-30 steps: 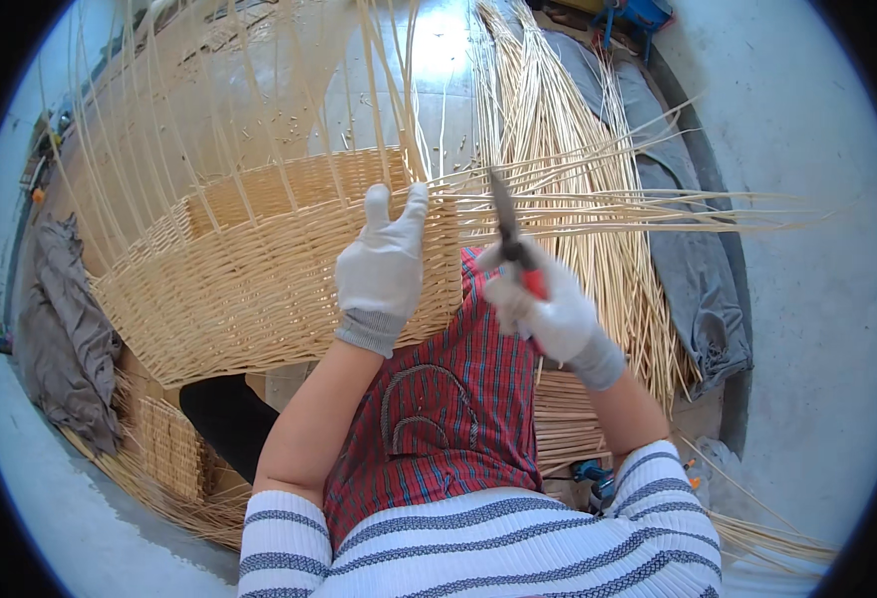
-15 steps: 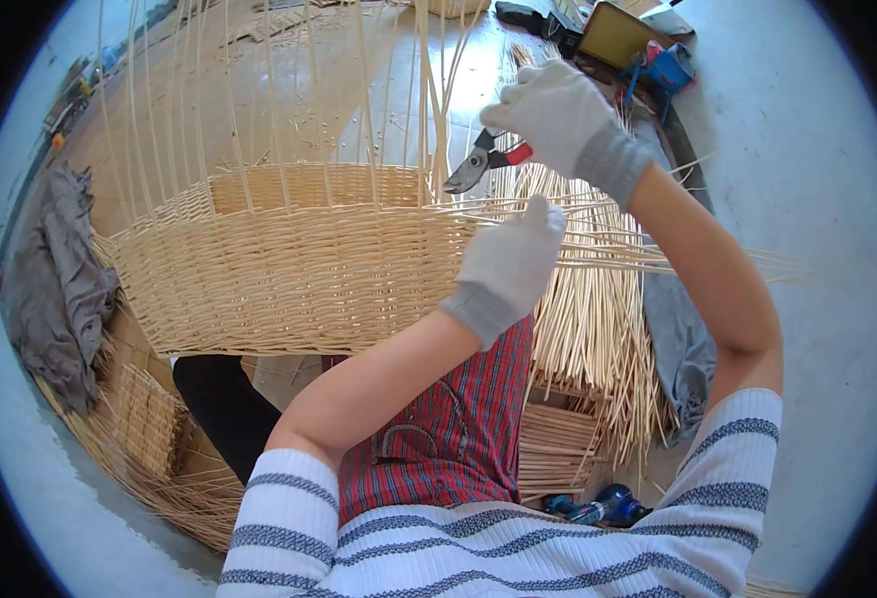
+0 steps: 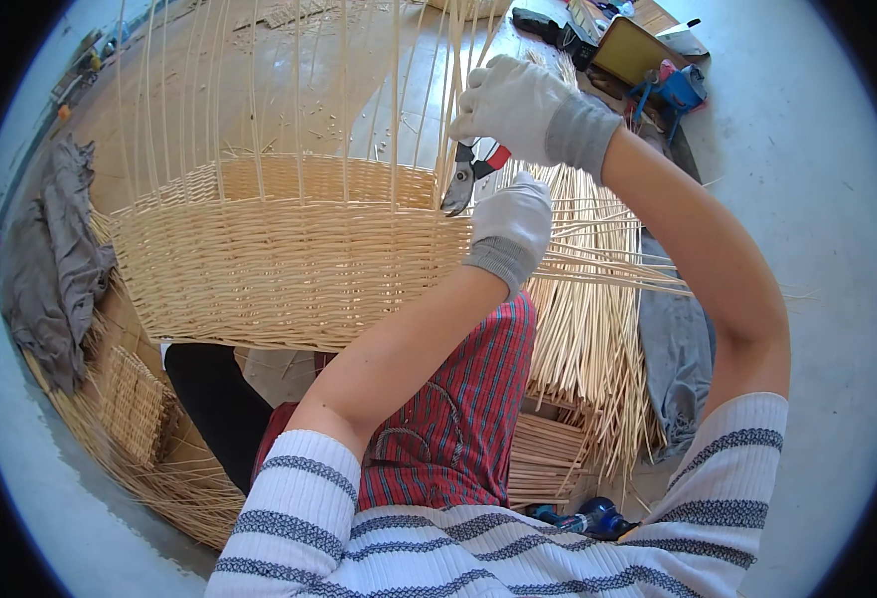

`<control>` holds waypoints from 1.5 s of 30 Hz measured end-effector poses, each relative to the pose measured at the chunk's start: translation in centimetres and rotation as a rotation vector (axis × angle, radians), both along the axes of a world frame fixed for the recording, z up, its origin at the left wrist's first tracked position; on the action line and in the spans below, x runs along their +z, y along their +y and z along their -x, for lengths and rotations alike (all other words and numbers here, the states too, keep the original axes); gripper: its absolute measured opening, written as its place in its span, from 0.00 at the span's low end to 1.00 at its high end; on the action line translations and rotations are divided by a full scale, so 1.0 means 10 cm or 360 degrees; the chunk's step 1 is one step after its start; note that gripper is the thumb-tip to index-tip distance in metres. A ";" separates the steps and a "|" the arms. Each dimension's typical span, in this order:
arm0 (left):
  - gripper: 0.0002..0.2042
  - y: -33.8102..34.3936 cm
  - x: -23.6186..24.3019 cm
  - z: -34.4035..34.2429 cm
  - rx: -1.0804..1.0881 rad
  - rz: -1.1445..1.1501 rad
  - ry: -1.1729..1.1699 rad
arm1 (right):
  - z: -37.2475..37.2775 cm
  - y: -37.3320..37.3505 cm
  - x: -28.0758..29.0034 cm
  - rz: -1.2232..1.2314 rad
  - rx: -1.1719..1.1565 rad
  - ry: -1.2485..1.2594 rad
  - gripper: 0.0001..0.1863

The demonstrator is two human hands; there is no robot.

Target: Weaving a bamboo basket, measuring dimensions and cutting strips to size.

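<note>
A pale woven wicker basket (image 3: 289, 264) rests in front of me, with tall upright stakes (image 3: 345, 110) rising from its rim. In its gloved fist, my right hand (image 3: 518, 108) grips pruning shears (image 3: 461, 187) with red-and-black handles. Their metal blades point down at the rim near the basket's right corner. Just below, my gloved left hand (image 3: 513, 221) is closed around wicker strands (image 3: 598, 261) that stick out to the right of that corner. Its fingertips are partly hidden behind the hand.
A large bundle of loose wicker rods (image 3: 593, 349) lies right of my knees, by a grey cloth (image 3: 676, 349). A blue power tool (image 3: 598, 518) sits close to my lap. Another grey cloth (image 3: 45, 269) and a small woven piece (image 3: 132, 404) lie left.
My right hand has brought the shears left and down, so the blades now reach the rim at the corner. My left hand has shifted slightly up. The view has tilted a little.
</note>
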State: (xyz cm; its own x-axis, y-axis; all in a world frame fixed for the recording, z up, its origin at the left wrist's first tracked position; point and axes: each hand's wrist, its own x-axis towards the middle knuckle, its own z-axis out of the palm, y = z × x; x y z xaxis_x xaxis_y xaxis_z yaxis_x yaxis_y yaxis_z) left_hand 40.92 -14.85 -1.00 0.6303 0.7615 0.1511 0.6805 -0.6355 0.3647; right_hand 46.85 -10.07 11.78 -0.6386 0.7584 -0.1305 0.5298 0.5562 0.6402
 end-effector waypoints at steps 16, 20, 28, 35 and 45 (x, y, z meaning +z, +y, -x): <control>0.11 -0.08 -0.03 0.11 -0.0007 -0.0141 -0.0299 | 0.01 -0.22 -0.03 -0.0092 -0.0288 -0.0152 0.12; 0.14 -0.04 -0.06 0.06 0.0055 -0.0074 -0.0327 | 0.05 -0.28 0.02 -0.0176 -0.0269 -0.0268 0.10; 0.11 -0.01 -0.05 0.02 -0.0074 -0.0119 0.0001 | -0.03 -0.30 -0.21 -0.0262 -0.0026 -0.0015 0.09; 0.08 -0.01 -0.13 0.00 -0.0076 -0.0296 0.0059 | -0.14 -0.50 -0.29 -0.0272 -0.0311 0.0032 0.08; 0.11 -0.35 0.02 1.23 -0.0223 -0.0675 -0.0476 | -0.16 -2.39 -1.57 -0.0429 -0.0517 0.2832 0.09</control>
State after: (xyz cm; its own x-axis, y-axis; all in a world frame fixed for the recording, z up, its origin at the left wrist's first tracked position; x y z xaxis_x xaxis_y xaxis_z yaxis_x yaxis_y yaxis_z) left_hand 28.63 -18.36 -0.80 0.6037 0.5063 0.6158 0.4845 -0.8464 0.2210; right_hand 48.43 -33.92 -3.94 0.2936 0.7495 0.5934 0.6564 0.2932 -0.6951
